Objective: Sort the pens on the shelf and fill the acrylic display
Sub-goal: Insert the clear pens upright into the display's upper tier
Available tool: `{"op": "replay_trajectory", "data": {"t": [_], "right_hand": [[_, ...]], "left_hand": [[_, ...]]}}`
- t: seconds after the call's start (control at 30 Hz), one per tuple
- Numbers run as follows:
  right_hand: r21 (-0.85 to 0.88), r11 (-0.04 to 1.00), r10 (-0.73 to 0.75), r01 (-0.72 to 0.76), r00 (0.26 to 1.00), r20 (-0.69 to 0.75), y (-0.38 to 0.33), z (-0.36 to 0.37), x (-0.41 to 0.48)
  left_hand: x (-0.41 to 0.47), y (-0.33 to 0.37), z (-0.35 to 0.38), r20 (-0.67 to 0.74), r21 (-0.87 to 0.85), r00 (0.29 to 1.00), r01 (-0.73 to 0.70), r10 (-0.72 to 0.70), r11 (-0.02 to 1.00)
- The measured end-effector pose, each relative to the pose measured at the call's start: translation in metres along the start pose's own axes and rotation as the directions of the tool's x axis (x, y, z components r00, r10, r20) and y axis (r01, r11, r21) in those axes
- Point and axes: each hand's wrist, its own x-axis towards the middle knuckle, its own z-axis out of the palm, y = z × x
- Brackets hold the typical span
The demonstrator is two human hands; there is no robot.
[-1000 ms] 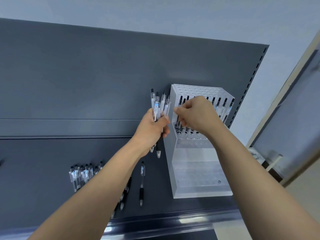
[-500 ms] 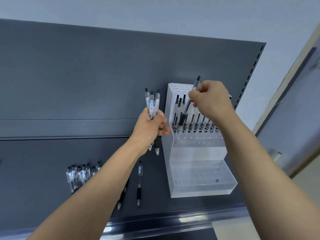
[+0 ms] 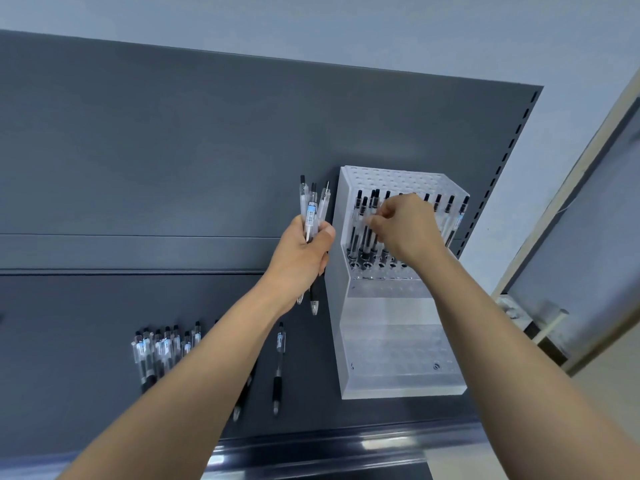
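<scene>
A: Biggest first. What've we got?

B: Dark grey shelf (image 3: 104,393) w/ a tall back panel (image 3: 207,150) in the same grey, and a pale wall (image 3: 311,22) above. A shiny front rail (image 3: 311,452) runs along the near edge.

A: And the acrylic display (image 3: 398,362)?

B: It stands at the shelf's R end, against the back panel. It's clear and stepped, w/ holes in each tier. A row of pens (image 3: 450,209) stands upright in the upper tier, clickers up.

A: Our hands?

B: Both arms reach up from the bottom of the view. Our left hand (image 3: 301,258) is just L of the display. Its fingers & thumb are wrapped tight round a bundle of pens (image 3: 311,209). The bundle is upright, w/ tips poking out below the fist.

A: And the R?

B: Our right hand (image 3: 408,230) is in front of the row, fingers curled. Thumb & forefinger pinch one pen (image 3: 373,242) near the row's L end.

A: Which hole is it in?

B: We can't tell; the hand & the other pens crowd it.

A: Loose stuff?

B: A cluster of pens (image 3: 162,351) lies side by side on the shelf at L, well apart from the display. Btwn the cluster & the display a single pen (image 3: 278,368) lies alone. Next to it a half-hidden pen (image 3: 239,407) sticks out from under our L forearm.
</scene>
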Motion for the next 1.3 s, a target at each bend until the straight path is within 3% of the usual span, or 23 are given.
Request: {"op": "replay_trajectory", "data": {"t": [0.53,0.8,1.17,1.3], "right_hand": [[-0.128,0.992,-0.025,0.022,0.999,-0.022,-0.004,0.007,-0.004],[-0.074,0.997,0.017,-0.016,1.0,0.02,-0.004,0.001,0.0],[-0.192,0.981,0.037,-0.02,0.996,0.082,0.002,-0.002,0.0],[-0.054,0.998,-0.019,0.022,0.998,0.06,-0.009,-0.02,-0.009]], "left_hand": [[0.005,-0.004,0.004,0.034,0.005,0.999,-0.019,0.019,1.0],[0.007,-0.004,0.004,0.042,0.013,0.999,-0.023,0.022,1.0],[0.004,0.0,0.009,0.098,0.002,0.995,-0.024,0.024,1.0],[0.002,0.002,0.009,0.112,0.007,0.992,-0.056,0.055,0.998]]}}
